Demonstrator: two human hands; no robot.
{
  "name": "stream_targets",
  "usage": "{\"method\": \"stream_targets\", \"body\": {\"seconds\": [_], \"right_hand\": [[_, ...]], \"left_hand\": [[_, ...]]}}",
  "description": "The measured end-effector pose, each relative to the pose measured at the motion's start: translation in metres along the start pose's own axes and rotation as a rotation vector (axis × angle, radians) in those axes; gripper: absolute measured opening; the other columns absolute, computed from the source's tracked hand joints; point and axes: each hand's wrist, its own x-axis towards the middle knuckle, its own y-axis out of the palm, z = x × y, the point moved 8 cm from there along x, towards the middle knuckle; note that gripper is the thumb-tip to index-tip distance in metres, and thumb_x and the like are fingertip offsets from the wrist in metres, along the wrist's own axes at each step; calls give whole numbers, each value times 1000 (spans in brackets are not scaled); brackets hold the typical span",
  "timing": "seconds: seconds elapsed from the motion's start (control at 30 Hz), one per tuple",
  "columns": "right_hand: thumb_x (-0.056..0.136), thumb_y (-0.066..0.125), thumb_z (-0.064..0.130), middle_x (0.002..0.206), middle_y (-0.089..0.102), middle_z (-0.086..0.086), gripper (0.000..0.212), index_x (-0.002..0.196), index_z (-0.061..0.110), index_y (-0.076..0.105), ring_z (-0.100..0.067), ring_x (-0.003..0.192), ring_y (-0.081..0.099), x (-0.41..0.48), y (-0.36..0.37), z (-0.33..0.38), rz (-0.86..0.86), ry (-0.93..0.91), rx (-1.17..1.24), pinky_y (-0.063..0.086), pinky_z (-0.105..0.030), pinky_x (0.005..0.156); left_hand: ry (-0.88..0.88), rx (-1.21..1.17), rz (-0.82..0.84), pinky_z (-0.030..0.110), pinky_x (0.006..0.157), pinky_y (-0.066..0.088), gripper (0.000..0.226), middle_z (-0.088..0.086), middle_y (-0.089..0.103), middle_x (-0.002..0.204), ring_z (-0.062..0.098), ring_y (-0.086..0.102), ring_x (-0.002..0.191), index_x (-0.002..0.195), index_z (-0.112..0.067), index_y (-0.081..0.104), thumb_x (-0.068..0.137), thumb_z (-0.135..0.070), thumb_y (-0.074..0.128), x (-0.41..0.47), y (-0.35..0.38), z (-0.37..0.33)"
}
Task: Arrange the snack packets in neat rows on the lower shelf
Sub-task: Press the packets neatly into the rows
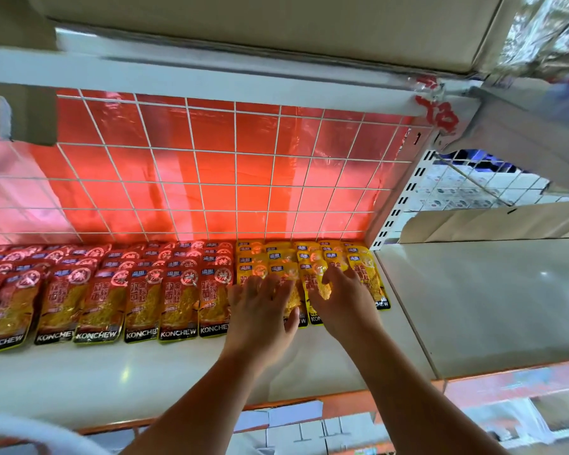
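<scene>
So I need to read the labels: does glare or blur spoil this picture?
Head view: front red packets read sharp; pink glare washes the red backing and far-left back rows; the left hand looks motion-blurred over the yellow packets; wide-angle lens bows the shelf.

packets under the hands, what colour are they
Yellow, unlike the red packets to their left; the head view shows the yellow packets best.

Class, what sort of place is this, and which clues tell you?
Probably a shop: rows of identical red snack packets and yellow packets on a white shelf backed by wire mesh.
</scene>
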Motion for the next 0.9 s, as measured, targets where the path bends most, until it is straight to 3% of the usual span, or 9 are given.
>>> {"method": "stream_targets", "body": {"seconds": [0.13,0.3,0.5,0.67,0.77,0.9], "right_hand": [[89,66,46,117,55,-5,37,117,24,59,-29,94,62,-4,-11,12,16,-34,15,45,-31,71],[84,71,34,107,58,-2,31,112,24,63,-30,96,62,-1,-62,42,-76,-135,106,48,-32,75],[85,67,35,109,58,0,26,109,29,60,-21,90,61,-4,-179,85,-246,-262,193,50,-34,79],[83,67,39,107,65,1,31,111,28,63,-21,95,61,-25,-290,93,-363,-317,135,49,-34,80],[86,66,40,99,63,3,24,106,28,62,-19,88,59,-44,-345,81,-386,-339,84,43,-31,71],[90,64,41,101,65,7,20,105,27,62,-16,89,62,-51,-395,44,-360,-359,42,51,-36,80]], "left_hand": [[-20,-10,-3,49,90,44,55,-4,60,127,29,54,118,140,-35,53,89,-56,56,2,-9,-1],[-1,-89,-207,46,91,43,46,-5,64,126,28,58,114,130,-32,62,89,-51,58,32,-70,-23],[111,-263,-369,45,90,47,56,-2,68,122,28,61,111,134,-26,61,82,-43,48,77,-180,-71],[297,-424,-517,37,93,48,48,1,72,119,27,64,109,126,-20,66,82,-33,51,102,-265,-133],[390,-450,-530,38,93,51,47,-2,72,118,24,66,110,124,-20,69,84,-37,53,113,-300,-174],[491,-462,-440,35,91,53,37,-9,73,109,14,68,100,117,-29,72,84,-37,59,130,-320,-233]]}}
